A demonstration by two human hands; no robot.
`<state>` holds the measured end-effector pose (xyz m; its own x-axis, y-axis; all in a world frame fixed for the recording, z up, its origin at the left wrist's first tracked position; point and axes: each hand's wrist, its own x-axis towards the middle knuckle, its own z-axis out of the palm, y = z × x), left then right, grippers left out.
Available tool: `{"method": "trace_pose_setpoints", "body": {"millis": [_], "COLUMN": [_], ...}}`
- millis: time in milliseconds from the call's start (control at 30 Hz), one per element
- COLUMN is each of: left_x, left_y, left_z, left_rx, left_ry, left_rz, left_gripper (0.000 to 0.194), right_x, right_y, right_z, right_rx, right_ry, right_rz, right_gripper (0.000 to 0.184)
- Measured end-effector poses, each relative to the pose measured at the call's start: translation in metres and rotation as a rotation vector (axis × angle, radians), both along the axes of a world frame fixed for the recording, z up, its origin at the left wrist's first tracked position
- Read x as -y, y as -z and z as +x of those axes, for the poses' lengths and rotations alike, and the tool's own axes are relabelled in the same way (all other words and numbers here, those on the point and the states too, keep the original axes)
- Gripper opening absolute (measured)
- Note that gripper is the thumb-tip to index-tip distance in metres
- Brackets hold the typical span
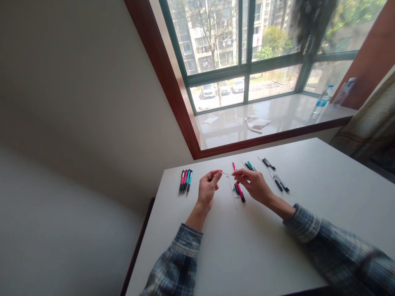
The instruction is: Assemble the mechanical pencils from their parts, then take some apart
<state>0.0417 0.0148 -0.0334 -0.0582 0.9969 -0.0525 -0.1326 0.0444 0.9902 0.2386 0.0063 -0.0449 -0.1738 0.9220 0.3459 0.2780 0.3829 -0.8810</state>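
My left hand is closed in a pinch on one end of a thin pen refill. The refill's other end is pinched between the fingertips of my right hand, so it spans the short gap between the hands above the table. Just under my right hand lie pink and black pen parts, partly covered by its fingers. Beside them rests a thin white refill. A pink pen piece shows behind the fingertips. Small details at the tips are too fine to make out.
Several assembled pens stand in a row at the left of the white table. Teal and black pen parts, black parts and clear-and-black parts lie at the back and right. Bottles stand on the windowsill.
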Motion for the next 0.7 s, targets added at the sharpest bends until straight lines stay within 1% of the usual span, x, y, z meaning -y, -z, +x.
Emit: {"method": "trace_pose_setpoints", "body": {"millis": [267, 367, 567, 700], "left_x": [0.003, 0.004, 0.005, 0.006], "left_y": [-0.002, -0.003, -0.011, -0.015], "left_z": [0.007, 0.010, 0.015, 0.015], "left_rx": [-0.044, -0.093, -0.130, -0.133], "left_ry": [0.027, 0.033, 0.038, 0.094], "left_rz": [0.009, 0.020, 0.049, 0.063], "left_gripper": [0.045, 0.043, 0.041, 0.040], "right_x": [0.004, 0.005, 0.010, 0.008], "right_y": [0.003, 0.001, -0.015, -0.017], "right_z": [-0.006, -0.009, -0.016, -0.018], "right_rx": [-0.030, -0.024, 0.201, 0.294], "right_ry": [-0.045, -0.046, 0.061, 0.093], "right_rz": [-0.055, -0.055, -0.009, -0.004], "right_gripper": [0.019, 0.020, 0.019, 0.016]}}
